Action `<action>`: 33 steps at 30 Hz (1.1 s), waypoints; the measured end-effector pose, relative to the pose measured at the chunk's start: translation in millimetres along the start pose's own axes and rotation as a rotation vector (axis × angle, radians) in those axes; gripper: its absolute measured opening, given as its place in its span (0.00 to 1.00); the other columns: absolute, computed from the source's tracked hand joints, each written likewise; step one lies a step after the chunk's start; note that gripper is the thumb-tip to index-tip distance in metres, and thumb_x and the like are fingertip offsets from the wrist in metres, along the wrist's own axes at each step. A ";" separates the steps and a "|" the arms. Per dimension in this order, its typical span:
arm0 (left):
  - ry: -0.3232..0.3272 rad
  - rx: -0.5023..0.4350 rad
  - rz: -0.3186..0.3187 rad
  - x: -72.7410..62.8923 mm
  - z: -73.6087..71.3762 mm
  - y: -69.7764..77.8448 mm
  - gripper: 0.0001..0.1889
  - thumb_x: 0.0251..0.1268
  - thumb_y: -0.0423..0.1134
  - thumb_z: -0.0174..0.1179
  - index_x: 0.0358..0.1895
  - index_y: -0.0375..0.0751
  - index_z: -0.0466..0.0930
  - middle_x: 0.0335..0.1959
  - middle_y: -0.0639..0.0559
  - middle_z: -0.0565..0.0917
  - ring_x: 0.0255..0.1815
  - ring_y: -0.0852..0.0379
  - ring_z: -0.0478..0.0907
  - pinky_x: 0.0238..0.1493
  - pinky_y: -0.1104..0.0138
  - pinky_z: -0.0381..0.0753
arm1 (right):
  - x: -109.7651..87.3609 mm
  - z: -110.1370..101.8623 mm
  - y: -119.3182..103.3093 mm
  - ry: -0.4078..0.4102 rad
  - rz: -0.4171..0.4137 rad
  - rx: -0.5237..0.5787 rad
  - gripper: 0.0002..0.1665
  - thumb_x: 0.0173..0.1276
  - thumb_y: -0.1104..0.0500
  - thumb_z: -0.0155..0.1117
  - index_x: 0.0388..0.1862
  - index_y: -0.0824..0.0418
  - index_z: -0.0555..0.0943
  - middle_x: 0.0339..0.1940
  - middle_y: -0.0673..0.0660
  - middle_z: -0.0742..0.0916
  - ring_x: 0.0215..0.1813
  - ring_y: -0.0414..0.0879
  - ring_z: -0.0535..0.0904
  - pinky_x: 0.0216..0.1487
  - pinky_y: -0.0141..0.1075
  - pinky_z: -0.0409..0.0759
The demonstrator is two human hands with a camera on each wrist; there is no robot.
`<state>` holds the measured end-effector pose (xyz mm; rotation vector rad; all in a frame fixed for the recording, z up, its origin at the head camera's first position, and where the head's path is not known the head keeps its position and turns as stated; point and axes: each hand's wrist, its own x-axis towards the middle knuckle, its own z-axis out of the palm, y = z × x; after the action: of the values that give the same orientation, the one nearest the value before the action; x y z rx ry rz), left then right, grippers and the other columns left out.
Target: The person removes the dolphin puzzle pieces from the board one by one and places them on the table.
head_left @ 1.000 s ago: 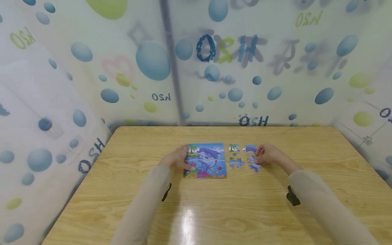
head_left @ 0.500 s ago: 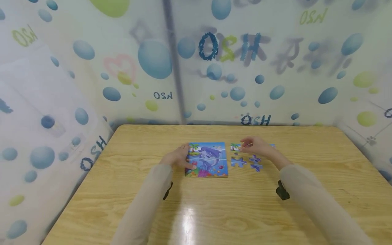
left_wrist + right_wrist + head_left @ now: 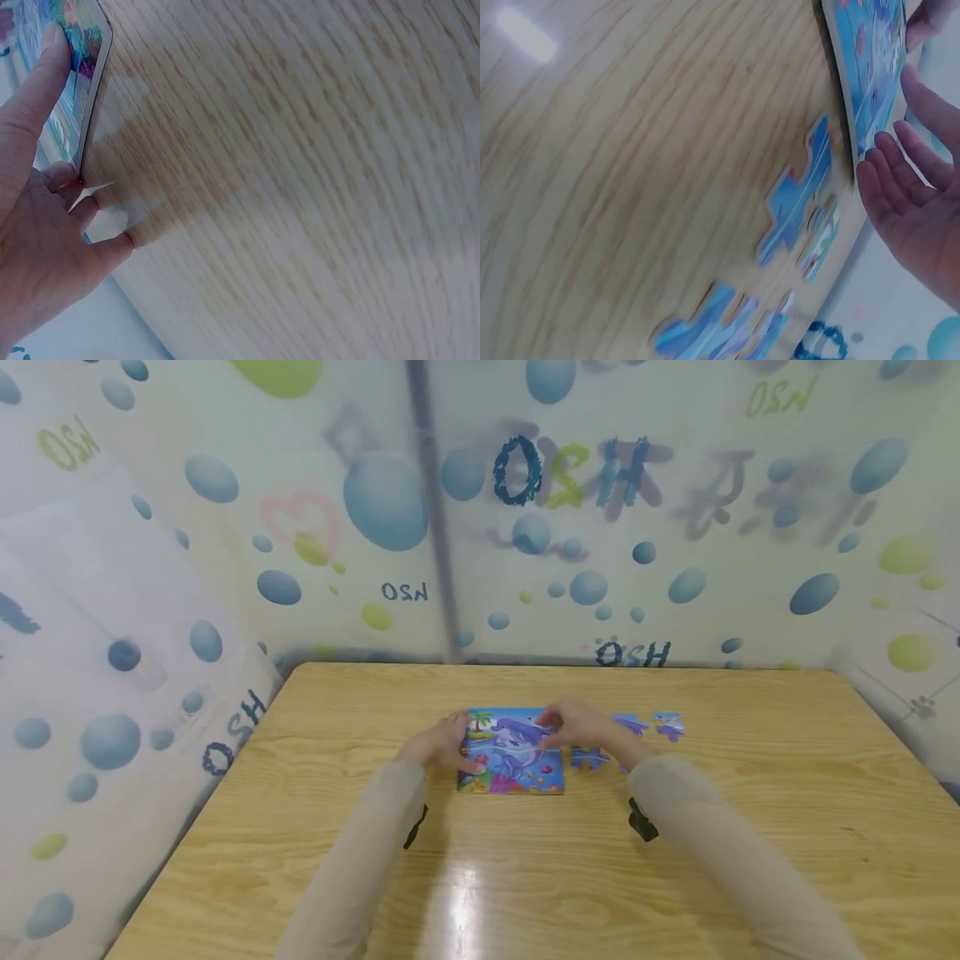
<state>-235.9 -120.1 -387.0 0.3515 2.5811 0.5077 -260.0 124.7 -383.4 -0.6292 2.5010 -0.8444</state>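
A square dolphin jigsaw puzzle (image 3: 517, 772) lies flat on the wooden table. My left hand (image 3: 441, 743) holds it by its left side, the thumb resting on the picture and the fingers bent at the edge, as the left wrist view of the puzzle (image 3: 88, 45) shows. Over the puzzle's upper right corner is my right hand (image 3: 581, 727). In the right wrist view its fingers (image 3: 889, 169) are relaxed and come right up to the puzzle's edge, with no loose piece between them.
Several loose puzzle pieces lie right of the puzzle: one with pale waves (image 3: 588, 758), one with a dolphin's head (image 3: 628, 722) and a sky-blue one (image 3: 669, 725). My right forearm covers others. A patterned wall (image 3: 480, 568) stands behind the table (image 3: 525, 877).
My right hand has moved left from the loose pieces to the puzzle's upper right corner. The sky-blue piece it covered has come into view. My left hand keeps its place on the puzzle.
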 end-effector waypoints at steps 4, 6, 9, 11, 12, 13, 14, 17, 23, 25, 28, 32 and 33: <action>0.000 -0.003 0.000 2.0 1.2 0.3 0.53 0.50 0.52 0.66 0.71 0.34 0.42 0.74 0.39 0.43 0.74 0.43 0.41 0.74 0.53 0.45 | 6.8 7.5 -9.0 -0.005 -0.029 -0.102 0.30 0.55 0.55 0.69 0.53 0.69 0.74 0.53 0.64 0.80 0.57 0.57 0.75 0.60 0.45 0.74; 0.002 0.001 0.003 3.0 1.8 0.5 0.53 0.50 0.53 0.66 0.71 0.34 0.42 0.74 0.39 0.43 0.74 0.43 0.42 0.74 0.53 0.46 | 8.5 10.0 -12.7 -0.007 -0.037 -0.147 0.30 0.54 0.55 0.70 0.51 0.70 0.74 0.51 0.64 0.80 0.55 0.56 0.75 0.59 0.44 0.74; -0.001 0.005 0.006 3.7 2.0 1.3 0.53 0.50 0.53 0.66 0.71 0.34 0.42 0.74 0.39 0.43 0.74 0.43 0.42 0.74 0.53 0.45 | 9.8 12.1 -16.9 -0.015 -0.032 -0.211 0.28 0.51 0.55 0.72 0.47 0.70 0.75 0.47 0.62 0.80 0.51 0.54 0.75 0.57 0.43 0.75; 0.001 0.003 0.008 3.7 1.9 1.8 0.53 0.49 0.53 0.66 0.71 0.33 0.42 0.74 0.38 0.43 0.74 0.42 0.42 0.74 0.53 0.45 | 10.4 12.8 -18.9 -0.024 -0.014 -0.234 0.27 0.51 0.55 0.72 0.45 0.69 0.74 0.44 0.61 0.79 0.49 0.52 0.74 0.55 0.42 0.75; 0.000 0.005 0.006 3.8 1.9 2.0 0.53 0.49 0.53 0.66 0.71 0.33 0.42 0.74 0.39 0.43 0.74 0.42 0.42 0.74 0.53 0.45 | 10.7 13.0 -19.4 -0.025 -0.002 -0.237 0.27 0.50 0.55 0.73 0.44 0.68 0.74 0.44 0.60 0.78 0.48 0.51 0.73 0.55 0.42 0.75; 0.001 -0.001 0.007 3.8 1.8 2.4 0.54 0.49 0.53 0.66 0.71 0.33 0.42 0.74 0.38 0.44 0.74 0.42 0.42 0.74 0.53 0.45 | 11.0 13.1 -20.0 -0.025 0.007 -0.238 0.27 0.50 0.55 0.73 0.44 0.68 0.74 0.43 0.60 0.78 0.47 0.50 0.73 0.54 0.41 0.75; 0.000 -0.003 0.006 3.7 1.6 2.7 0.54 0.49 0.52 0.67 0.71 0.33 0.42 0.74 0.38 0.44 0.74 0.42 0.42 0.74 0.53 0.45 | 11.4 13.1 -20.5 -0.026 0.016 -0.233 0.26 0.50 0.55 0.73 0.43 0.68 0.73 0.42 0.59 0.78 0.46 0.50 0.73 0.53 0.41 0.75; -0.001 -0.004 0.006 3.6 1.3 3.2 0.53 0.49 0.52 0.66 0.71 0.33 0.42 0.74 0.38 0.43 0.74 0.42 0.42 0.74 0.53 0.45 | 11.8 13.4 -21.6 -0.015 0.046 -0.203 0.25 0.50 0.57 0.73 0.42 0.66 0.72 0.40 0.58 0.77 0.43 0.48 0.72 0.51 0.40 0.75; -0.003 0.002 0.004 2.4 0.6 3.5 0.52 0.50 0.52 0.66 0.71 0.33 0.43 0.74 0.39 0.43 0.74 0.42 0.41 0.74 0.53 0.44 | 8.4 12.9 -21.2 0.004 0.042 -0.094 0.21 0.52 0.62 0.70 0.41 0.64 0.71 0.35 0.56 0.78 0.37 0.46 0.72 0.42 0.36 0.75; -0.001 0.002 0.000 1.5 0.4 3.3 0.52 0.50 0.52 0.66 0.71 0.33 0.43 0.74 0.39 0.43 0.74 0.42 0.42 0.74 0.53 0.45 | 6.6 12.2 -20.3 0.000 0.029 -0.053 0.19 0.54 0.64 0.68 0.42 0.64 0.71 0.35 0.57 0.79 0.37 0.46 0.73 0.41 0.36 0.75; -0.001 0.007 -0.002 0.2 -0.3 2.9 0.52 0.50 0.52 0.66 0.71 0.33 0.43 0.74 0.39 0.43 0.74 0.42 0.41 0.74 0.53 0.45 | 4.8 11.1 -18.4 -0.010 0.001 -0.042 0.17 0.56 0.64 0.67 0.42 0.63 0.71 0.36 0.57 0.79 0.39 0.47 0.75 0.40 0.36 0.76; -0.002 0.014 0.005 -0.7 -1.3 2.2 0.51 0.51 0.51 0.66 0.71 0.32 0.43 0.74 0.38 0.43 0.74 0.42 0.41 0.74 0.52 0.45 | 4.9 11.0 -16.1 -0.029 -0.008 -0.054 0.15 0.58 0.62 0.66 0.40 0.62 0.71 0.38 0.56 0.79 0.44 0.49 0.75 0.41 0.37 0.75; -0.002 0.014 0.005 -0.7 -1.4 1.9 0.51 0.51 0.51 0.66 0.71 0.32 0.43 0.74 0.38 0.42 0.74 0.41 0.41 0.74 0.52 0.45 | 5.2 11.1 -15.8 -0.031 0.000 -0.053 0.15 0.58 0.62 0.66 0.40 0.62 0.71 0.39 0.56 0.79 0.46 0.49 0.75 0.42 0.37 0.75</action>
<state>-235.7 -119.0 -384.8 0.3637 2.5835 0.4914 -254.0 105.7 -382.5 -0.6549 2.5023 -0.7647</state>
